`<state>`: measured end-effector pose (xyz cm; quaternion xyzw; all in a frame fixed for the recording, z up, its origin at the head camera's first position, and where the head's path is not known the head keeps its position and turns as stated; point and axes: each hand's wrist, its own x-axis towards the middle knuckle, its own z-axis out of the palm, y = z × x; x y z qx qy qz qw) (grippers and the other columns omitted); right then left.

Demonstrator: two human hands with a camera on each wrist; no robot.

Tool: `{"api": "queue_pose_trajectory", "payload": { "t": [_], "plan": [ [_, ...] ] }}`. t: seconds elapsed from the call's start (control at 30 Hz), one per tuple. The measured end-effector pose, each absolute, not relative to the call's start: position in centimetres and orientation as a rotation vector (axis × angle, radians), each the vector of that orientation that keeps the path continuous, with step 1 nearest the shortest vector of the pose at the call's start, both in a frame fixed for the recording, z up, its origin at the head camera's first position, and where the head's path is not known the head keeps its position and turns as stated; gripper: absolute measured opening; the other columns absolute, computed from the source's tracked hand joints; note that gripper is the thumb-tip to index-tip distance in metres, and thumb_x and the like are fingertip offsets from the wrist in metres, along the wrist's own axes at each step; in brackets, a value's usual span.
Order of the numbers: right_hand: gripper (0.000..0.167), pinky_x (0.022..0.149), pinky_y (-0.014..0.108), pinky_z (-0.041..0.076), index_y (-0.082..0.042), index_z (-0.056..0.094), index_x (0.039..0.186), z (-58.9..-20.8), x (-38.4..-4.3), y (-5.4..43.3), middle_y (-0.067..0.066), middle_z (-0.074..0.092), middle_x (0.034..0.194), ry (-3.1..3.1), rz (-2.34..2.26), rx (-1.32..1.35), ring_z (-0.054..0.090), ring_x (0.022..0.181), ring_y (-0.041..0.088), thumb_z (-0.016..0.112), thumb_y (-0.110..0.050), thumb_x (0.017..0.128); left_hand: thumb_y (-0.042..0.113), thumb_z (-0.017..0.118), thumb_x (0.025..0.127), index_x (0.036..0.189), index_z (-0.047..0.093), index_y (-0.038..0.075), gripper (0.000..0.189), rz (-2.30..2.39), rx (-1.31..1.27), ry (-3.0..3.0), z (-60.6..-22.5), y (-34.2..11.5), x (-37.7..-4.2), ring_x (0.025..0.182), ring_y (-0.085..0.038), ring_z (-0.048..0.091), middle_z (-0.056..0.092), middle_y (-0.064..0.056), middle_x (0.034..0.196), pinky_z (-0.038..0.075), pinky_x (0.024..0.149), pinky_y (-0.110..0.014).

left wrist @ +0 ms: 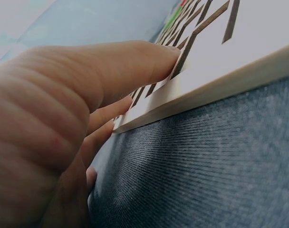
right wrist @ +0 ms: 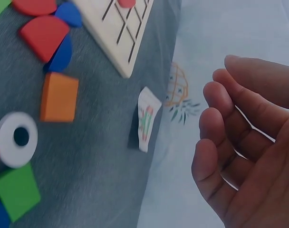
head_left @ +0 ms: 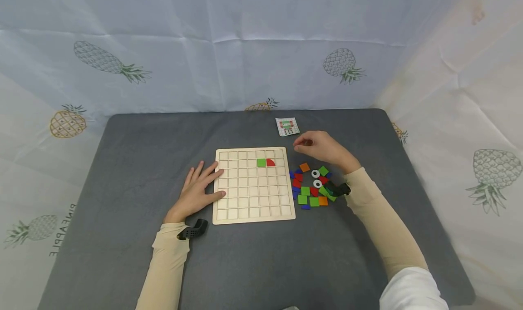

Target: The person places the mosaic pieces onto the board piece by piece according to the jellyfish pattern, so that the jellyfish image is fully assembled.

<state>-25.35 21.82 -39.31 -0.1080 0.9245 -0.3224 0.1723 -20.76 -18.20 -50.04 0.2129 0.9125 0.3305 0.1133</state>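
A pale wooden grid board (head_left: 253, 217) lies on the table, with a green square tile (head_left: 261, 163) and a red quarter-round tile (head_left: 271, 162) side by side in its upper right cells. My left hand (head_left: 197, 193) rests at the board's left edge, fingers spread; in the left wrist view the thumb (left wrist: 144, 61) touches its surface. My right hand (head_left: 323, 147) hovers above the loose tiles, near a small picture card (head_left: 288, 126). Seen from the right wrist, its fingers (right wrist: 213, 126) are loosely bent and hold nothing.
Right of the board lies a pile of loose tiles: green squares (head_left: 303, 199), orange squares (head_left: 304, 167), red and blue pieces, and two white rings (head_left: 315, 174). The dark grey table (head_left: 135, 164) meets a pineapple-print curtain (head_left: 245, 74) at the back.
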Motion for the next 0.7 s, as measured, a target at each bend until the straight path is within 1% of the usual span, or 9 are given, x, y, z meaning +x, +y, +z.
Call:
{"api": "queue_pose_trajectory", "payload": {
  "t": [0.3, 0.57, 0.7],
  "plan": [
    [0.033, 0.084, 0.040, 0.054, -0.004, 0.068, 0.126, -39.7, -24.6, 23.8, 0.012, 0.069, 0.114, 2.641, -0.893, -0.247, 0.061, 0.097, 0.025, 0.060, -0.026, 0.103, 0.038, 0.074, 0.091, 0.155, 0.044, 0.016, 0.074, 0.965, 0.619, 2.676, -50.0, -18.2, -20.8, 0.160, -0.038, -0.001, 0.024, -0.007, 0.170, -0.008, 0.127, -0.059],
    [0.034, 0.088, 0.044, 0.055, -0.003, 0.068, 0.126, -40.8, -24.0, 24.8, 0.013, 0.069, 0.115, 2.645, -0.896, -0.230, 0.063, 0.098, 0.026, 0.060, -0.027, 0.103, 0.038, 0.074, 0.091, 0.155, 0.044, 0.016, 0.074, 0.961, 0.617, 2.684, -50.0, -18.3, -20.8, 0.160, -0.039, -0.001, 0.024, -0.007, 0.170, -0.008, 0.127, -0.059],
    [0.034, 0.087, 0.043, 0.056, -0.004, 0.069, 0.126, -41.7, -23.0, 25.7, 0.012, 0.070, 0.115, 2.657, -0.907, -0.210, 0.063, 0.097, 0.025, 0.059, -0.028, 0.104, 0.038, 0.074, 0.091, 0.155, 0.045, 0.017, 0.073, 0.961, 0.633, 2.684, -50.0, -18.2, -20.7, 0.159, -0.039, 0.000, 0.024, -0.007, 0.170, -0.008, 0.127, -0.059]
  ]
}}
